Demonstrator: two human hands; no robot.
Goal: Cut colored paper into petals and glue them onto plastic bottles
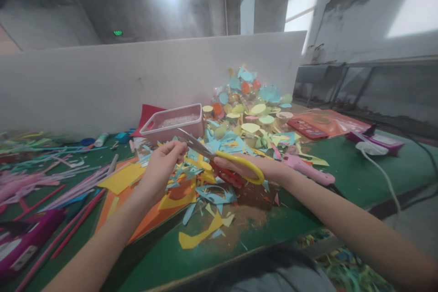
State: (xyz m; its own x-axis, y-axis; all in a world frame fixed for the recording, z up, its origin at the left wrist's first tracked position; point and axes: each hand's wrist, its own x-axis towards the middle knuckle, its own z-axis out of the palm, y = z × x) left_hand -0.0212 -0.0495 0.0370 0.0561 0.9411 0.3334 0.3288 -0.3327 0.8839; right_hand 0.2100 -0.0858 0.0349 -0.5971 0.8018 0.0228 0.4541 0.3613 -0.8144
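My right hand (224, 166) grips a pair of scissors (241, 164) with yellow and red handles, its metal blades parted and pointing up to the left. Close to the blade tips, my left hand (167, 155) is closed in a pinch; whatever lies between its fingers is too small or hidden to name. Beneath both hands spread blue and yellow paper scraps (215, 195). A yellow paper sheet (125, 178) and an orange sheet (137, 223) lie by my left forearm.
Behind the hands stands a pink basket (173, 134). To its right rises a heap of coloured paper circles (249, 96). A pink glue gun (308, 171) lies past my right wrist, near a red phone-like object (306, 127). Strips and pipe-cleaner-like sticks (78, 185) cover the left side.
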